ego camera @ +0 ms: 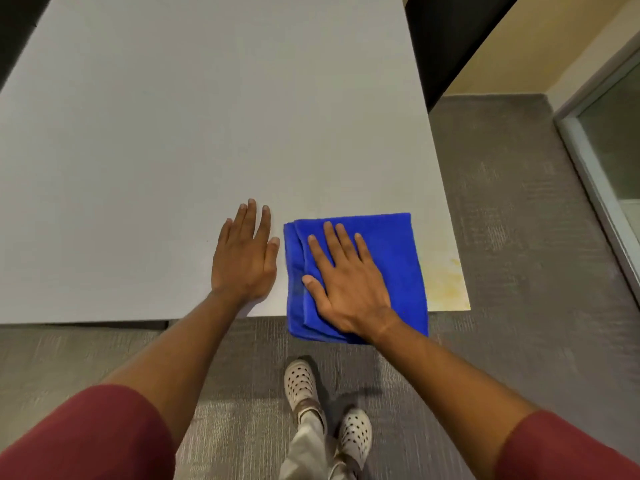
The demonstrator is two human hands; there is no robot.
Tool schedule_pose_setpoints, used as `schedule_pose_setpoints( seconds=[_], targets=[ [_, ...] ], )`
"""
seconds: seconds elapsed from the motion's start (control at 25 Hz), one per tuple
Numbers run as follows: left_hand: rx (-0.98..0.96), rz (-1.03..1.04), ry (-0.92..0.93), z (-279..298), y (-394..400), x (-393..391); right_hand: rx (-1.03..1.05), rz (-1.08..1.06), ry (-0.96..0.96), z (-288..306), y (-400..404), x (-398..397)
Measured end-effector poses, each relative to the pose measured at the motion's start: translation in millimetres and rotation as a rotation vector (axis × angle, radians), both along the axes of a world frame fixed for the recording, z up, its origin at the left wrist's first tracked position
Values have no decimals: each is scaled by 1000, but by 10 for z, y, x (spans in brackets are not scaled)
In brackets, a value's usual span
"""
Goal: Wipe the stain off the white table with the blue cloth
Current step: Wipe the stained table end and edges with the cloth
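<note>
A folded blue cloth (394,251) lies at the near right part of the white table (173,150), its near end hanging over the table's front edge. My right hand (346,282) presses flat on the cloth, fingers spread. A pale yellow stain (446,282) shows on the table's near right corner, just right of the cloth. My left hand (246,258) rests flat on the bare table to the left of the cloth, holding nothing.
Grey carpet (519,237) runs along the table's right side and in front of it. My feet in white clogs (301,382) stand below the front edge. A glass door frame (595,174) is at the right, a dark panel (446,39) beyond the table.
</note>
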State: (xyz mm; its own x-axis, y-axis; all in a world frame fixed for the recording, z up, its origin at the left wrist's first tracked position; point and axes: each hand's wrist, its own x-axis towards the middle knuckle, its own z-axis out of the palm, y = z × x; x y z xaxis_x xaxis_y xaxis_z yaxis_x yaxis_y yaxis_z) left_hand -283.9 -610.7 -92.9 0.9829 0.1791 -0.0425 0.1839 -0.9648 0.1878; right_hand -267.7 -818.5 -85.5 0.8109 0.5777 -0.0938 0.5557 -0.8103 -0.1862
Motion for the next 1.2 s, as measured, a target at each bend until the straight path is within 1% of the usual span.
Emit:
schedule_pose_setpoints(
  seconds=[0.08,0.16,0.28,0.4,0.52,0.64,0.68,0.76,0.84,0.92,0.96,1.0,1.08,1.2],
  targets=[
    [-3,-4,9,7,11,-23,-1,48,-8,-29,-174,-220],
    [-5,-5,19,29,16,-28,-25,18,-11,-53,-467,-297],
    [-12,-13,26,42,8,-15,-71,-158,-39,-61,-934,-180],
    [-35,-11,37,95,-9,-21,-94,-358,-20,-15,-1231,-20],
    [-29,-9,47,128,-25,-17,12,-527,40,13,-1290,109],
    [-16,-2,44,121,-51,3,108,-713,120,24,-1147,349],
    [-11,1,38,112,-65,3,110,-754,139,45,-1075,462],
    [-1,-2,24,86,-73,12,37,-726,85,62,-932,619],
    [4,-7,40,86,-59,16,-36,-542,-1,60,-879,556],
    [-5,-9,66,101,-55,2,-55,-315,-10,36,-947,276],
    [-12,-17,72,120,-60,40,-56,-275,1,43,-1024,151],
    [-18,-27,75,132,-56,88,-56,-287,13,44,-1101,75],
    [-35,-46,63,142,-48,257,-31,-430,44,42,-1189,100],
    [-59,-59,46,114,-26,579,141,-661,165,52,-1150,369]
  ],
)
